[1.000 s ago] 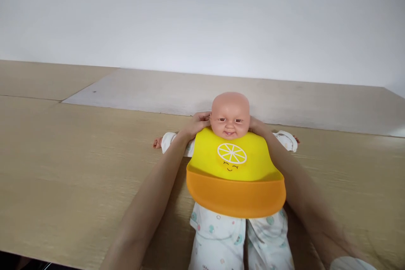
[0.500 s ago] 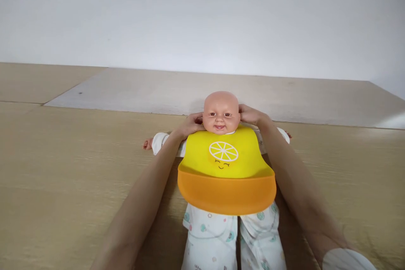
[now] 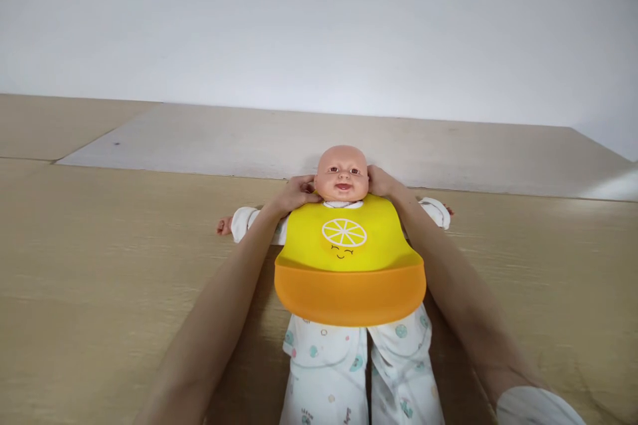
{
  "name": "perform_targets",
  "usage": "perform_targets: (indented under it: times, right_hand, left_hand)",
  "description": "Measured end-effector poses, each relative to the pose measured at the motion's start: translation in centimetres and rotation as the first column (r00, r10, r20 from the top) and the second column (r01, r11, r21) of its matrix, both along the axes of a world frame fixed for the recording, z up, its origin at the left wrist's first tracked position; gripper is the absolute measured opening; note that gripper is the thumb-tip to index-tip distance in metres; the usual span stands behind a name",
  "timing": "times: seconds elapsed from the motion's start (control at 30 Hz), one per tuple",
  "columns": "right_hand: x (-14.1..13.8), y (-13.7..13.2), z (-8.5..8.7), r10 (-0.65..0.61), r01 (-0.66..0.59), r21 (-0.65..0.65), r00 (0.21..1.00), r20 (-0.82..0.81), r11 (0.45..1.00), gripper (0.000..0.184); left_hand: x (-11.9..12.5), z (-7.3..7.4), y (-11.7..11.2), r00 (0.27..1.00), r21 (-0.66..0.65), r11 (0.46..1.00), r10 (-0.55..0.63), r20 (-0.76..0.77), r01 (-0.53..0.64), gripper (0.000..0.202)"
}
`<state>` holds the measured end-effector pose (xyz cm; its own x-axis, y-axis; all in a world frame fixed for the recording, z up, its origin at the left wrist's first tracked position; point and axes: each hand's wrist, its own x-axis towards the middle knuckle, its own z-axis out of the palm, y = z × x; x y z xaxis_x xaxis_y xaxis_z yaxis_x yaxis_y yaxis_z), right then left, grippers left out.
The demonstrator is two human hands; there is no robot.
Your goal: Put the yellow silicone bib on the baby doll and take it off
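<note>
A baby doll lies on its back, wearing white patterned pyjamas. Over its chest lies a yellow silicone bib with a lemon-slice face and an orange catch pocket. My left hand is curled at the bib's upper left corner, beside the doll's neck. My right hand presses in on the other side of the neck, against the head. The fingertips of both hands are hidden behind the neck, so the bib's fastening does not show.
The doll lies on a light wood tabletop, with a pale grey panel beyond its head and a white wall behind. A white sleeve shows on my right arm at the bottom edge.
The whole view has drifted, putting the doll further left in the picture. The bib now sits lower under the chin, showing the white collar. Both hands stay at the neck.
</note>
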<state>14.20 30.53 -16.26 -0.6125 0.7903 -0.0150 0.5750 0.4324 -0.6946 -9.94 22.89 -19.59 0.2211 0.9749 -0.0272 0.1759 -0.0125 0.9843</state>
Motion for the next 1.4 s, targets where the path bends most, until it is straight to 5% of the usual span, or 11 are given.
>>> perform_targets:
  times: [0.3, 0.47, 0.8, 1.1, 1.4]
  right_hand:
    - [-0.3, -1.0, -0.1, -0.139, 0.129, -0.109, 0.986, -0.088, 0.986, 0.032]
    - [-0.7, -1.0, -0.5, -0.274, 0.274, 0.009, 0.962, 0.009, 0.962, 0.025]
    - [-0.3, 0.2, -2.2, -0.174, 0.173, -0.021, 0.969, -0.173, 0.985, 0.034]
    - [-0.4, -0.8, -1.0, -0.223, 0.175, 0.273, 0.962, 0.156, 0.946, 0.025]
    - [-0.5, -1.3, 0.0, -0.199, 0.190, 0.107, 0.977, 0.079, 0.976, 0.024]
  left_hand:
    - [-0.4, -0.3, 0.4, 0.999, 0.010, 0.999, 0.036, -0.031, -0.036, 0.055]
    - [-0.3, -0.3, 0.2, 0.998, 0.001, 0.999, 0.047, -0.050, -0.047, 0.045]
    - [0.1, 0.4, -0.1, 0.996, 0.021, 0.997, 0.079, -0.031, -0.078, 0.046]
    - [-0.2, 0.2, 0.2, 0.993, -0.055, 0.993, 0.102, -0.057, -0.105, 0.027]
    - [0.2, 0.7, -0.1, 0.985, 0.052, 0.983, 0.175, -0.006, -0.174, 0.028]
